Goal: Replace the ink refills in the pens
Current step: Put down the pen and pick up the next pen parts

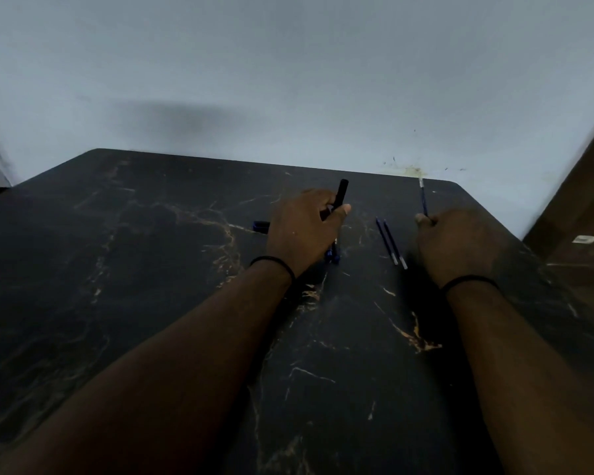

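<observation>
Fingers [338,211] grip pen [342,192]; markings perhaps unreadable.

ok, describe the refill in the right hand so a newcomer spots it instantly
On the dark marbled table, find the right hand near the far right corner. The thin blue refill sticks up from its fist, unlike the two refills lying flat beside it.
</observation>
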The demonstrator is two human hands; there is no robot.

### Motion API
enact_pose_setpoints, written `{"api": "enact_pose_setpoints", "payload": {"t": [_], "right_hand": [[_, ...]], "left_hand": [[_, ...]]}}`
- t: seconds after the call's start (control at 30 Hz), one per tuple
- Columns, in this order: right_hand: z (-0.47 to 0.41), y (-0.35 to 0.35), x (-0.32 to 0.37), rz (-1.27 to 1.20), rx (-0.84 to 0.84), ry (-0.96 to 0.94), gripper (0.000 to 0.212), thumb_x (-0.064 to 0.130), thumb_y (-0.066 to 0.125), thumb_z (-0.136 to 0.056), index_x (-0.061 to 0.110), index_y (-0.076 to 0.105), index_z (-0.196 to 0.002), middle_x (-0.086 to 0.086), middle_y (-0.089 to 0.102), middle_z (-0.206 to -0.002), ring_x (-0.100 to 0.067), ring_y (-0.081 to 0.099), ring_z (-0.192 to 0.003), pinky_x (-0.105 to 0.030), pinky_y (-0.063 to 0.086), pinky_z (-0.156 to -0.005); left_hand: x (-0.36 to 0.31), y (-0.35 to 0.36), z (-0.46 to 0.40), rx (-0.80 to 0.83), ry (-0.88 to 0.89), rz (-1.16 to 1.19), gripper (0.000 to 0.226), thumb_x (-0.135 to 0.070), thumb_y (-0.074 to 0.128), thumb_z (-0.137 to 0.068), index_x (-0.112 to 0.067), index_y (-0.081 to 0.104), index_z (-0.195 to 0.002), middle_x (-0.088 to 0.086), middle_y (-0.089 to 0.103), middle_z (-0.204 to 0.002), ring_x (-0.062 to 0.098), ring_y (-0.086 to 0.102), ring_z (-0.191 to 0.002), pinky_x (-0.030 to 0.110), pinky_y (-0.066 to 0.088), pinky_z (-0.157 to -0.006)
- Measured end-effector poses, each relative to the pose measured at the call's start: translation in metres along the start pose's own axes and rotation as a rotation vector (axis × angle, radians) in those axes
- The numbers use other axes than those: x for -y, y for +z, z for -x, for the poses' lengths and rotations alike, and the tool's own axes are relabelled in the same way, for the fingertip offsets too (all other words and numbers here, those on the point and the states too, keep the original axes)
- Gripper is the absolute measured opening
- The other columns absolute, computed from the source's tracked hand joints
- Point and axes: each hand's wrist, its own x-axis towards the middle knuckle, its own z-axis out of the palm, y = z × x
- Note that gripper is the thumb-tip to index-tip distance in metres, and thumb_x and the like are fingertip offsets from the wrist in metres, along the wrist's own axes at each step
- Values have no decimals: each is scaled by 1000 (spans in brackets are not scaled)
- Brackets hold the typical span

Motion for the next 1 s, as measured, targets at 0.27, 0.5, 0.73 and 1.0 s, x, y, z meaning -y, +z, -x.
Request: {"api": "enact_pose_setpoints", "payload": {"t": [0.27,0.5,0.73,1.0], "right_hand": [[4,-1,1,-34,196,1,27,29,59,-94,8,72,-106,-15,67,-106,-32,62,-96,-29,42,-74],[5,3,1,-122,224,-13,29,33,59,-95,9,73,-102,-15,69,-104,-33,62,-96,-28,42,-73],[7,4,2,-177,194,-18,18,20,62,-89,16,77,-98,-13,71,-103,-32,64,-95,-29,46,-75],[9,5,6,-254,197,-7,18,21,60,-89,16,77,-91,-11,73,-94,-31,65,-86,-30,49,-75]], "left_hand": [[2,0,0,-6,23,-30,23,-46,61,-92,-24,67,-89,-8,64,-80,7,60,-72,25,50,-63],[0,-1,0,4,21,-38,24,-45,60,-93,-22,67,-91,-6,65,-84,9,60,-76,26,51,-67],[1,-1,0,4,20,-37,25,-45,61,-92,-21,68,-91,-8,61,-78,8,57,-70,24,47,-63],[2,0,-1,-14,21,-34,25,-46,61,-92,-23,70,-92,-7,68,-83,8,62,-74,29,55,-67]]}}
